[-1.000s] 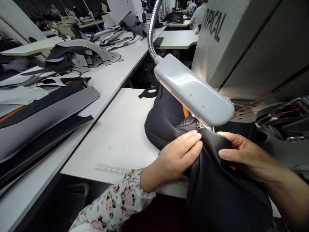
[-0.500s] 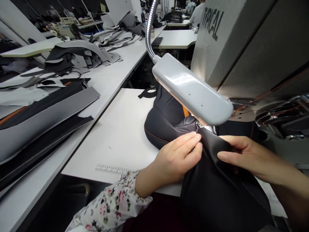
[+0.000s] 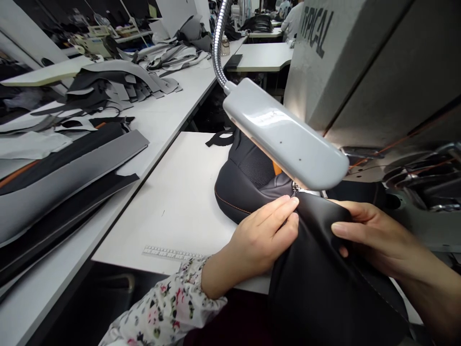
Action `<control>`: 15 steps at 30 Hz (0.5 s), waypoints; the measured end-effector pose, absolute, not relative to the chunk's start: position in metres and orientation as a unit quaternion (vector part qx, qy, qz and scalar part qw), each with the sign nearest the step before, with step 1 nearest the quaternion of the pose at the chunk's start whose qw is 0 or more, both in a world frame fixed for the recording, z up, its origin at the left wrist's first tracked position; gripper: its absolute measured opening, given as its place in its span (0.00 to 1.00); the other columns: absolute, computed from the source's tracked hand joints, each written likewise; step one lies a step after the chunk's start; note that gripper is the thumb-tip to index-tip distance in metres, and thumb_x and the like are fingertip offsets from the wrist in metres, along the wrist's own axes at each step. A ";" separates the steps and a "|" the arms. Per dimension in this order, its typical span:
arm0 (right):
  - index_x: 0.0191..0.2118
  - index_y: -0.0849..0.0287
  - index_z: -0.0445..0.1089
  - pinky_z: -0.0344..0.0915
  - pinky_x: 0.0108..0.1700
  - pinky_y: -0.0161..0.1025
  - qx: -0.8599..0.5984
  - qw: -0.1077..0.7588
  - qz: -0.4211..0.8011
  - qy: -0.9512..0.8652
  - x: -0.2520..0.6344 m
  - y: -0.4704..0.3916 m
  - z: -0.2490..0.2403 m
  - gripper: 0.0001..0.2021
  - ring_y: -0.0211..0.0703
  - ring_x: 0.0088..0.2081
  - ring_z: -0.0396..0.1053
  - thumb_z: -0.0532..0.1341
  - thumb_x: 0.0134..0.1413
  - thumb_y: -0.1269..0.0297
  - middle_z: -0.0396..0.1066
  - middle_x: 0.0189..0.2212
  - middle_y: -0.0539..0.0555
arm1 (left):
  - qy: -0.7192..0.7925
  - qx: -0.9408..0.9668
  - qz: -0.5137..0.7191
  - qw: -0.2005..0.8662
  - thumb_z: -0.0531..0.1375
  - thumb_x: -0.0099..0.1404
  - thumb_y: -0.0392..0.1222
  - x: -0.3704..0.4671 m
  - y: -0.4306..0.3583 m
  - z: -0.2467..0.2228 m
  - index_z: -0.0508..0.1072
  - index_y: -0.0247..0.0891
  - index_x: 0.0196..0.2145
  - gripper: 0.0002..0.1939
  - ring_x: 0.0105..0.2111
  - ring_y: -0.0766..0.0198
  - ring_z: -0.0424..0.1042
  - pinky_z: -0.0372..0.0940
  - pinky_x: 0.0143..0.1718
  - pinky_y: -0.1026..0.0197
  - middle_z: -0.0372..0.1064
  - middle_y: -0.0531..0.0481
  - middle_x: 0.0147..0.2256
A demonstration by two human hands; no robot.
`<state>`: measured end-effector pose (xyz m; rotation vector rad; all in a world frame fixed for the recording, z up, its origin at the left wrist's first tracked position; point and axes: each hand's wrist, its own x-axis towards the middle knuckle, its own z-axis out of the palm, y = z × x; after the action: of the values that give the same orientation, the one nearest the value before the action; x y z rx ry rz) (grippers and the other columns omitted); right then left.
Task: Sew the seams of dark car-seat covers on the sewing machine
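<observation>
A black leather-like cover (image 3: 309, 283) with orange stitching lies across the machine bed and hangs down in front of me. My left hand (image 3: 268, 233) presses on it with fingers together, close to the presser foot (image 3: 296, 187). On the other side, my right hand (image 3: 370, 235) pinches a fold of the cover between thumb and fingers. The cover's far part has a mesh panel (image 3: 256, 166) and an orange strip. A sewing machine (image 3: 334, 62) rises at the right, its needle hidden behind the lamp head (image 3: 284, 134).
A clear ruler (image 3: 169, 252) lies on the white table (image 3: 180, 192) left of my hand. Grey and black cut pieces (image 3: 72, 182) cover the long bench at the left. The lamp's bendable neck (image 3: 219, 48) stands ahead. Another person (image 3: 293, 21) is far back.
My right hand has shifted slightly right and pulled its fold of the cover flatter. My left hand has stayed nearly in place beside the presser foot.
</observation>
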<state>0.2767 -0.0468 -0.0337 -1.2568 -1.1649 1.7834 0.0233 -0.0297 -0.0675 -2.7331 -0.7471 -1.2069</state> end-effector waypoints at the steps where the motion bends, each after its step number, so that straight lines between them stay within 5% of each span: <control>1: 0.31 0.57 0.78 0.61 0.26 0.25 -0.480 0.308 0.682 -0.458 0.278 -0.046 -0.035 0.13 0.31 0.25 0.62 0.74 0.52 0.53 0.68 0.23 0.48 | -0.240 -0.888 -0.391 0.030 0.52 0.77 0.31 0.023 -0.029 -0.068 0.71 0.28 0.53 0.12 0.66 0.51 0.67 0.70 0.65 0.51 0.74 0.32 0.58; 5: 0.31 0.57 0.77 0.62 0.28 0.26 -0.451 0.269 0.717 -0.459 0.277 -0.045 -0.036 0.14 0.32 0.26 0.64 0.75 0.51 0.53 0.69 0.24 0.48 | -0.240 -0.885 -0.398 0.034 0.52 0.77 0.30 0.024 -0.031 -0.068 0.71 0.26 0.53 0.12 0.67 0.50 0.65 0.68 0.66 0.53 0.72 0.31 0.59; 15: 0.26 0.59 0.74 0.61 0.26 0.29 -0.479 0.363 0.690 -0.404 0.265 -0.055 -0.035 0.18 0.32 0.22 0.61 0.75 0.48 0.50 0.65 0.20 0.48 | -0.242 -0.892 -0.380 0.025 0.49 0.79 0.33 0.021 -0.027 -0.065 0.72 0.28 0.52 0.14 0.63 0.53 0.71 0.72 0.63 0.53 0.73 0.35 0.59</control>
<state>0.2647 -0.0554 -0.0349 -1.2334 -1.0396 1.7766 0.0209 -0.0272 -0.0645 -2.7593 -0.7494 -1.1746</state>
